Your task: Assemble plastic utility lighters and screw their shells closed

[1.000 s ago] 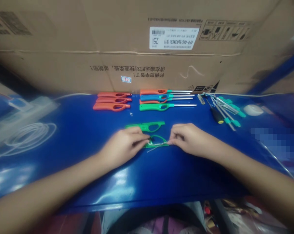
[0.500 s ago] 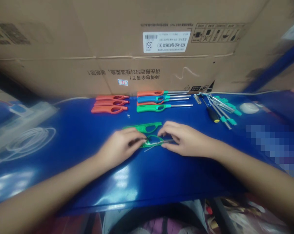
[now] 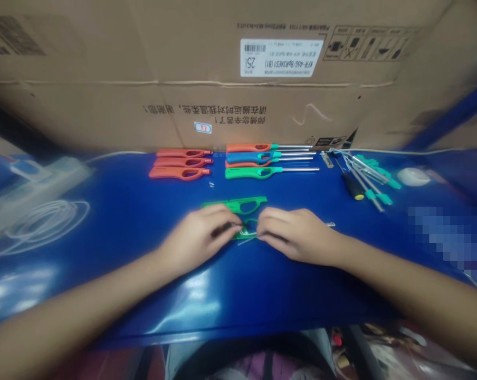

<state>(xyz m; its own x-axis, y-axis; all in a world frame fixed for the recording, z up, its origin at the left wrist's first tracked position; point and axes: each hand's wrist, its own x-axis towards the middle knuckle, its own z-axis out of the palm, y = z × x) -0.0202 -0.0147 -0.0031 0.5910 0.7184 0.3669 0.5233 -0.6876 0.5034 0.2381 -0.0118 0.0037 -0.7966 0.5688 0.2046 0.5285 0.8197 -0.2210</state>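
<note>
Two green lighter casing halves lie on the table. The farther casing half [image 3: 248, 205] rests just beyond my fingers. The nearer casing half [image 3: 251, 236] is mostly covered by my hands. My left hand [image 3: 209, 229] is closed in a pinch over its left part; what the fingertips hold is hidden. A thin white wire [image 3: 243, 232] curves out beside them. My right hand [image 3: 297, 232] is closed at the casing's right end, around a metal lighter tube whose tip [image 3: 331, 225] shows past the hand.
Behind lie orange handles [image 3: 181, 173] and several lighters with metal tubes, including a green lighter [image 3: 248, 172]. Farther right are a screwdriver [image 3: 353, 187], loose tubes with teal ends [image 3: 384, 198] and a white round object [image 3: 413, 177]. Coiled white cable [image 3: 44, 221] is at left, a cardboard box [image 3: 123, 53] behind.
My right hand has closed its fingers and come nearer my left hand, over the near casing half. The tube tip now shows beyond it. The view has shifted slightly.
</note>
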